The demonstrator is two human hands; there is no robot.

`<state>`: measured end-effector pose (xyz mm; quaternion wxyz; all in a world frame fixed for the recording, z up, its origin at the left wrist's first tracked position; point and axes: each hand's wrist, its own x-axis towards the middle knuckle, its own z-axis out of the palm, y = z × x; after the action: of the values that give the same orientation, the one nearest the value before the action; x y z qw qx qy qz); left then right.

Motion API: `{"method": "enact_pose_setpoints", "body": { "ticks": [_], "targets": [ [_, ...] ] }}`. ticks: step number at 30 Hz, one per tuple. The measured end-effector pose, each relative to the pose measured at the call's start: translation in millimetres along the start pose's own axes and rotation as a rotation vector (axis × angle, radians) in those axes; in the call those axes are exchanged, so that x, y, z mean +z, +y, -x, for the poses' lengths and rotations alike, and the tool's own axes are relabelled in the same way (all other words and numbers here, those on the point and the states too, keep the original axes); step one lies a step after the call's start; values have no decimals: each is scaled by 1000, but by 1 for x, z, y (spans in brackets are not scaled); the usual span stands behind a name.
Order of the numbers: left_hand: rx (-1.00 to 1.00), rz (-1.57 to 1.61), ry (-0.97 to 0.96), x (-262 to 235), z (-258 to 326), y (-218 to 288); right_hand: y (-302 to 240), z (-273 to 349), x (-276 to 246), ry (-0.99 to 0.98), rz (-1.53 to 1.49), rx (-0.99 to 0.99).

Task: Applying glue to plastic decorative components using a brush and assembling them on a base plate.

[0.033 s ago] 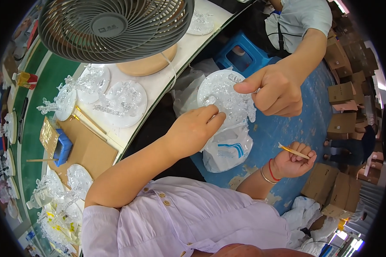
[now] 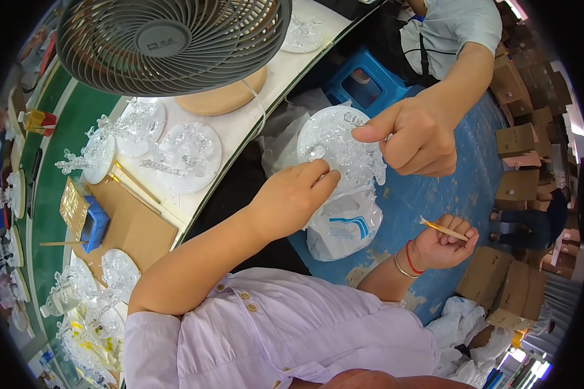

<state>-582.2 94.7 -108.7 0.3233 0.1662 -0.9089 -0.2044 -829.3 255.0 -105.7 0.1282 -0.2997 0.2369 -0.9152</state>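
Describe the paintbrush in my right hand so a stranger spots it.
Start at the blue floor; above it is the right hand, wearing a red wristband. It holds a wooden-handled paintbrush with a gold ferrule; unlike the similar gold-banded sticks lying on the table, this one is held.

From my head, the left fisheye looks down — close over my left hand (image 2: 296,199) and right hand (image 2: 444,245) — the counter's (image 2: 237,124) near edge slanting from top toward lower left.
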Motion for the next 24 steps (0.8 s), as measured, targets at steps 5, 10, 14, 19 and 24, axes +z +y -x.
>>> {"method": "enact_pose_setpoints", "body": {
  "ticks": [5,10,14,19,24],
  "targets": [
    [25,-33,38,-5,3,0,0,4,0,-64,-68,12],
    [-17,-64,-29,-36,14,12,0,7,11,-103,-122,49],
    [-83,-73,-39,-68,36,29,10,8,45,303,188,-76],
    [-260,-108,-16,-114,104,57,0,10,62,-39,-123,109],
    [-561,-273,180,-147,188,101,28,29,117,-162,-184,109]
  ]
}}
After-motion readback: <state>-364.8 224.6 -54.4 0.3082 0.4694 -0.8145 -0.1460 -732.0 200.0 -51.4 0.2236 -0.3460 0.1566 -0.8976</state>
